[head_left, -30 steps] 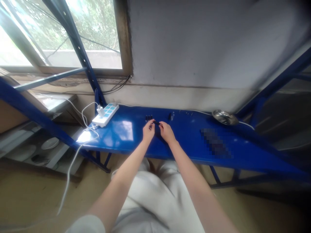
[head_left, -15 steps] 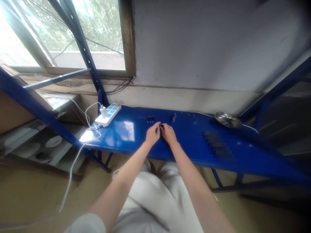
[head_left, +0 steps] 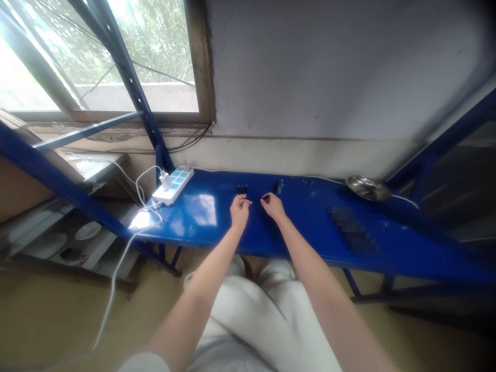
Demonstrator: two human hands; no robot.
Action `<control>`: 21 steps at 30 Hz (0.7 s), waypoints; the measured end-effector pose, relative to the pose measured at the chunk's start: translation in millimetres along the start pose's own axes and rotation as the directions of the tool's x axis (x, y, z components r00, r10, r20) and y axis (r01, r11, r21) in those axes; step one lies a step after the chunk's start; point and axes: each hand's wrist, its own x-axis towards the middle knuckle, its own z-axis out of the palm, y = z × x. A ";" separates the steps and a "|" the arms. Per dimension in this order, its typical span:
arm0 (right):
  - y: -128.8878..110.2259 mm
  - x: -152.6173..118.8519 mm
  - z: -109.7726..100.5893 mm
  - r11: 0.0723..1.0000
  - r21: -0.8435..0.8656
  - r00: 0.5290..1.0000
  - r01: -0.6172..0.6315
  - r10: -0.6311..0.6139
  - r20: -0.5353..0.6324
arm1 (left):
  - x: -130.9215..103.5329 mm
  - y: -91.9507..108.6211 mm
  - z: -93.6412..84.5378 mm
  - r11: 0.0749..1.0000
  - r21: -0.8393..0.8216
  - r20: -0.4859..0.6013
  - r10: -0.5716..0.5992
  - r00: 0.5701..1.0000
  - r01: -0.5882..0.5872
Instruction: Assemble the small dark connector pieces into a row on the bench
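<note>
Two hands (head_left: 274, 208), three small dark cylinders (head_left: 242, 189), one power strip (head_left: 174, 186), one metal dish (head_left: 368, 188), perhaps four tiny pieces (head_left: 305, 182)

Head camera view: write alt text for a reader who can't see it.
A person's right hand pinches a small dark piece above a blue table; the left hand, apart, is near three small black pieces, and whether it holds anything is unclear. A white power strip lies to the left, a shiny metal dish to the right.
</note>
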 end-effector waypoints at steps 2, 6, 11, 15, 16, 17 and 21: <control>-4.3 10.7 0.2 0.999 -0.027 0.999 -0.033 0.034 0.039 | 0.1 1.3 0.2 1.000 -0.016 -0.005 -0.017 1.000 0.016; -12.9 31.5 3.0 0.989 -0.136 0.988 -0.055 0.074 0.135 | 1.2 1.5 0.0 0.999 -0.039 -0.014 -0.037 0.999 0.037; -23.3 49.5 12.3 0.964 -0.265 0.973 0.034 0.029 0.230 | 3.3 -4.2 0.6 0.997 -0.065 -0.016 -0.037 0.999 0.036; -30.1 57.0 19.0 0.955 -0.287 0.966 0.077 -0.001 0.259 | 3.8 -6.8 0.8 0.997 -0.063 -0.019 -0.041 0.999 0.040; -31.6 58.0 20.0 0.954 -0.288 0.964 0.084 -0.005 0.267 | 3.7 -6.5 0.8 0.997 -0.062 -0.022 -0.043 0.999 0.041; -33.0 58.8 20.9 0.952 -0.292 0.962 0.091 -0.008 0.274 | 3.5 -5.9 0.7 0.997 -0.061 -0.025 -0.045 0.999 0.043; -37.6 60.1 23.1 0.947 -0.306 0.958 0.097 -0.005 0.287 | 2.9 -2.6 0.3 0.997 -0.054 -0.028 -0.052 0.998 0.051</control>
